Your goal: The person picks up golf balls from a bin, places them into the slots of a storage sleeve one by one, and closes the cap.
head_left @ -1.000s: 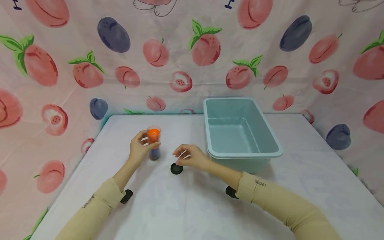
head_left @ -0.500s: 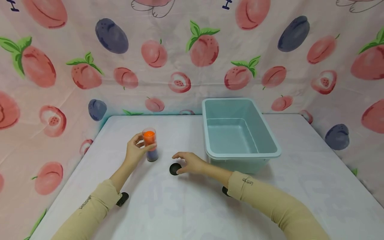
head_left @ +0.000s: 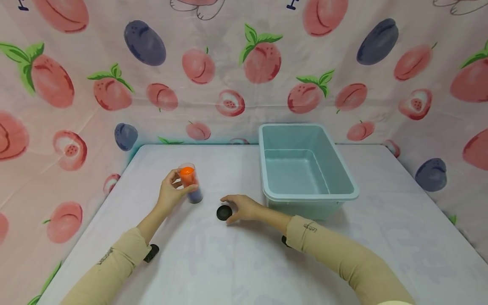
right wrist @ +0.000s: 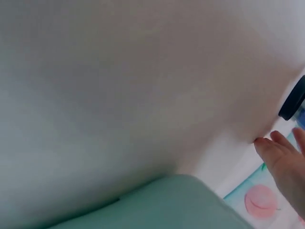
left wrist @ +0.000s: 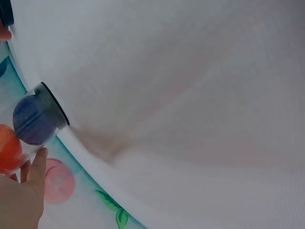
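A clear tube (head_left: 187,177) with an orange ball above a blue ball leans slightly to the left. My left hand (head_left: 171,192) grips its side, thumb in front and fingers behind. The left wrist view shows the blue ball (left wrist: 34,119) near the tube's dark-rimmed base. A round black lid (head_left: 224,212) is just right of the tube. My right hand (head_left: 244,207) spreads its thumb and fingers around the lid's right side. In the right wrist view the visible fingers (right wrist: 281,157) are apart from the lid (right wrist: 293,98); the thumb's contact is unclear.
A pale blue-green plastic bin (head_left: 309,197) stands right of my right hand, at the back of the white-covered table (head_left: 228,262). Behind hangs a fruit-print cloth (head_left: 228,63). A small black device (head_left: 151,253) sits at the left cuff; another at the right cuff is mostly hidden.
My right hand has come down from above the lid, spreading its thumb and fingers at the lid's side. My left hand has shifted slightly left, tilting the tube.
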Motion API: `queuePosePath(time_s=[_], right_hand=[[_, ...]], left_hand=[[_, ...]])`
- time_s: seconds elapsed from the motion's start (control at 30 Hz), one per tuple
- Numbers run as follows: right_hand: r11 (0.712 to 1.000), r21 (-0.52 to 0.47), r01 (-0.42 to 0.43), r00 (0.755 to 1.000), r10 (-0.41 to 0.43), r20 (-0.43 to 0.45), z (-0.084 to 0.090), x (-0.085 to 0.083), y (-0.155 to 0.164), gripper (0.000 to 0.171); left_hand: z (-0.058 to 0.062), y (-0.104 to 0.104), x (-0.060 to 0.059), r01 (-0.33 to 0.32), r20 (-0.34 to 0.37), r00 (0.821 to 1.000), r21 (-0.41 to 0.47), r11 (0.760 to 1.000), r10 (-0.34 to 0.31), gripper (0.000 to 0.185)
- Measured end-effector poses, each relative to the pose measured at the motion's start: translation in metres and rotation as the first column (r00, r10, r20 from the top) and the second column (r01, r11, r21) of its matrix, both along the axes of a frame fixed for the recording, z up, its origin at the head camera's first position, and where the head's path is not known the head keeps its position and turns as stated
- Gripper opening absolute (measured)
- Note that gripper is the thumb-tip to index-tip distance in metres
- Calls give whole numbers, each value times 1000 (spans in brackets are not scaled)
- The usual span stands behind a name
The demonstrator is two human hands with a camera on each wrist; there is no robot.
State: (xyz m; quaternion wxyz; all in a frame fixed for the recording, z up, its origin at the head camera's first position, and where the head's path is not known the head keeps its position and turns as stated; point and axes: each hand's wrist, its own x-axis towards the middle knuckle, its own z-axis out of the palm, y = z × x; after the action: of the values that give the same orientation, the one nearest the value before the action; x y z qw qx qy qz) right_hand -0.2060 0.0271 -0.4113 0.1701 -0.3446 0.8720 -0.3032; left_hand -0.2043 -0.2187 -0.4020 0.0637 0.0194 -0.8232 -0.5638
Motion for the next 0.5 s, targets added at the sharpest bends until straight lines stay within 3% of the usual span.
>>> queuePosePath(time_s=[0.23,0.5], right_hand=[[999,30,15,998,-13,-69,-1,2,-5,54],[997,67,30,990,-21,-138,-2,4,-11,44]], left_hand=[[-5,0,0,13,-20,1000,-81,997,-15,53],[-9,2,2,-3,-50,999,-82,997,-1,49]])
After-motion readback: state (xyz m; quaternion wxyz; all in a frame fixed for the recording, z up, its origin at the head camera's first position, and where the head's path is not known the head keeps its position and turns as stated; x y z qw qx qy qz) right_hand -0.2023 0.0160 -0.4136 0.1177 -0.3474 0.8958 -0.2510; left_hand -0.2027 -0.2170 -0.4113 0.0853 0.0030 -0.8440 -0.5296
